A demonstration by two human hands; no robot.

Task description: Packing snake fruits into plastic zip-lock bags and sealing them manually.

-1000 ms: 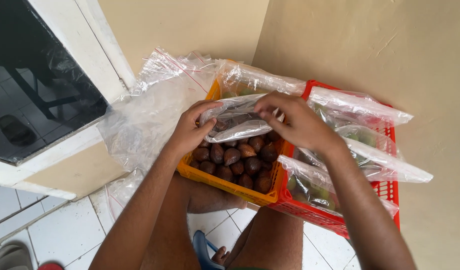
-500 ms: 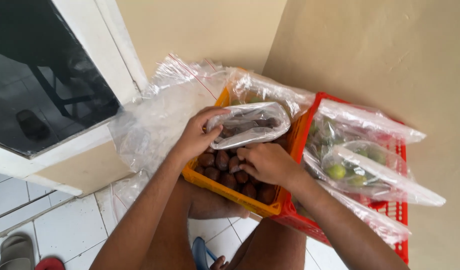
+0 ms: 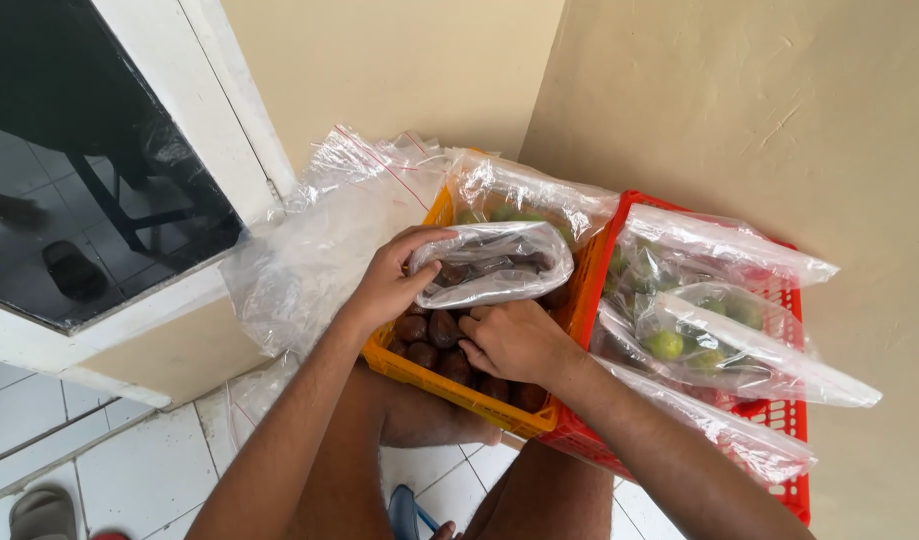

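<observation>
Down at the centre of my view, an orange plastic crate (image 3: pixel 449 385) of dark brown fruit (image 3: pixel 431 332) sits on the floor against a beige wall corner. My left hand (image 3: pixel 391 283) has its fingers (image 3: pixel 427 240) curled closed around the near edge of a clear plastic bag (image 3: pixel 499 262), thumb underneath, pinching the film; the bag holds a few of the same brown fruit and hangs just above the crate. My right hand (image 3: pixel 514 340) is at about 5 o'clock from the bag, knuckles up, with its fingers bent down among the loose brown fruit in the crate; they are tucked out of sight, so I cannot tell whether they grip one or only touch them.

At 3 o'clock, touching the orange crate, stands a red plastic crate (image 3: pixel 784 425) packed with clear bags of green limes (image 3: pixel 669 343). Another clear bag of green fruit (image 3: pixel 524 195) lies over the far end of the orange crate at 12 o'clock. Crumpled empty plastic bags (image 3: pixel 319 250) pile up at 10 o'clock, against a white door frame (image 3: pixel 229 100) with dark glass (image 3: pixel 69 180). My bare knees show at 6 o'clock over white floor tiles (image 3: pixel 139 470), and a grey sandal (image 3: pixel 41 512) lies at 8 o'clock.
</observation>
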